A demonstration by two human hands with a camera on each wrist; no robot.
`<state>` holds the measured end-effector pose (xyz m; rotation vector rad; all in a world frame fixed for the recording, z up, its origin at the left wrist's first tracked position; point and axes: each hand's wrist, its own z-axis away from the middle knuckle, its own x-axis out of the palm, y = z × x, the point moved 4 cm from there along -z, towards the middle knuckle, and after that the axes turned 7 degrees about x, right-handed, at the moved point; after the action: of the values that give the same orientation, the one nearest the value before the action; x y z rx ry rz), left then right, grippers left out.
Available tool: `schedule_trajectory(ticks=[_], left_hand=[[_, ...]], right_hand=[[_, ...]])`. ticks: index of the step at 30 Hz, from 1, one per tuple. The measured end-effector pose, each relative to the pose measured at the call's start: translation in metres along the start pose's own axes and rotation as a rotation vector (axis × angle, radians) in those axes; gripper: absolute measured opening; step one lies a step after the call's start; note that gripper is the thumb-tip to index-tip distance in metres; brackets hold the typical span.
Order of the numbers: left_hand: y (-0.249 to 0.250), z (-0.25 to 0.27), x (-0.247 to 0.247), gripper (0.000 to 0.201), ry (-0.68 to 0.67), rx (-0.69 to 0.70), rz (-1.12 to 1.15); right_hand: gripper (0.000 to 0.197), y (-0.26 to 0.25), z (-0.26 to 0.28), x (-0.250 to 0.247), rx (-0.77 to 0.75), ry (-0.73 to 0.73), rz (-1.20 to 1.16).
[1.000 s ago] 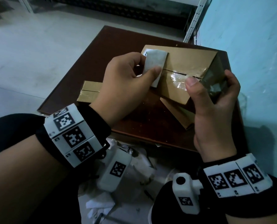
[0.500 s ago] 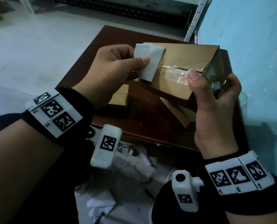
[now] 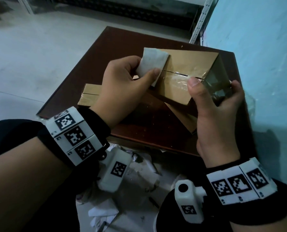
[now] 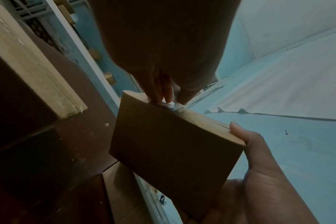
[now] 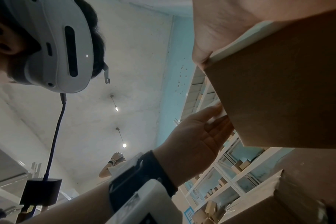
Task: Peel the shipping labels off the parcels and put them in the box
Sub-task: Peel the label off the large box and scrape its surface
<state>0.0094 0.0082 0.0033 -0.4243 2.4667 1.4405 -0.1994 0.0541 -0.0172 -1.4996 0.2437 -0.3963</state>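
Observation:
A brown cardboard parcel point(image 3: 188, 71) with clear tape along its seam is held tilted above the dark brown table point(image 3: 116, 46). My right hand point(image 3: 213, 104) grips its right end, thumb on the taped top. My left hand point(image 3: 122, 87) pinches a white shipping label point(image 3: 152, 63), which is folded back and partly lifted from the parcel's left end. In the left wrist view the fingers point(image 4: 163, 89) nip the white label point(image 4: 173, 105) at the parcel's top edge point(image 4: 169, 144). The right wrist view shows the parcel's underside point(image 5: 288, 84) and my left hand point(image 5: 197, 133) at its edge.
Another taped flat parcel point(image 3: 89, 94) lies on the table at the left, and another cardboard piece point(image 3: 183, 116) lies under the held one. Crumpled white labels and scraps point(image 3: 106, 213) lie below the table's near edge. A light blue wall point(image 3: 265, 64) stands close on the right.
My left hand rose with the label half a second ago, then dropped again, peeling it further back across the parcel's left end. The right hand kept its grip.

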Motion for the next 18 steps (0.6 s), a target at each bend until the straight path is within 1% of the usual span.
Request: schedule_trajectory(ticks=[5,10,15,18], left_hand=[[-0.0024,-0.0006,-0.0012,0.029,0.003,0.011,-0.02],[-0.002,-0.0002,-0.0015,0.027,0.026,0.02,-0.016],[-0.0035,-0.0023,-0.0031,0.032,0.039,0.012,-0.018],[-0.0042,-0.0028,-0.0033,0.032,0.045,0.006,-0.015]], right_hand=[[0.122,-0.0019,0.001,-0.0012,-0.013,0.003,0.005],[0.113,-0.0021,0.0019,0.0001,-0.029,-0.007,-0.002],[0.101,-0.0037,0.0024,0.0019,-0.057,-0.002,-0.019],[0.098,-0.0058,0.0026,0.0015,-0.056,-0.01,-0.018]])
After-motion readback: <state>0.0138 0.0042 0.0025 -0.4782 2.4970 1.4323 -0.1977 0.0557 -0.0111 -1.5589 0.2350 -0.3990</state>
